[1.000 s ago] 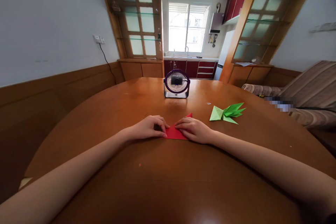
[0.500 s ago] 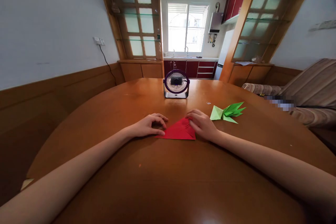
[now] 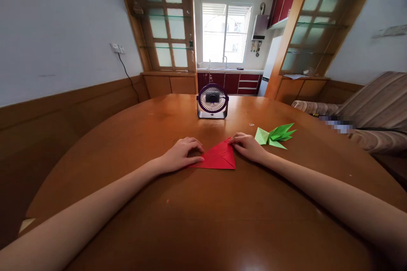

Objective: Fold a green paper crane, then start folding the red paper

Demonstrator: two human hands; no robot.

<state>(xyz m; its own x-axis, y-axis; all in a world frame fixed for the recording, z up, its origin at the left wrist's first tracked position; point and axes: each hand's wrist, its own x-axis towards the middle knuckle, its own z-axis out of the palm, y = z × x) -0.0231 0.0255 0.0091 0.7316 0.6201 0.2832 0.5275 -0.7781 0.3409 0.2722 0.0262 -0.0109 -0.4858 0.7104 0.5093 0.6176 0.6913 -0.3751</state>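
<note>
The left hand (image 3: 179, 155) is staying where it was 1 second ago, its fingertips pressing down on the left corner of the red paper (image 3: 217, 159); the grip is a flat press, not a clench. The paper itself is changing most: 1 second ago it was lying mostly hidden under both hands, and now it is showing as a folded triangle flat on the worktop (image 3: 203, 220), its top point rising toward the right. The right hand (image 3: 249, 145) is sliding up and away from the lower edge and is now pinching that top point between thumb and fingers. Judging from this, a flap is being drawn over or a crease lined up, with the fold only partly made.

Just right of that hand, a finished green paper figure (image 3: 275, 136) is lying apart from the red sheet, untouched.

The worktop is a round, glossy brown wooden one. A small dark fan (image 3: 212, 101) is standing at its far side, facing the person. Behind it, glass-paned wooden partitions are framing a kitchen with red cabinets and a bright window. A striped sofa (image 3: 369, 110) is sitting at the right.
</note>
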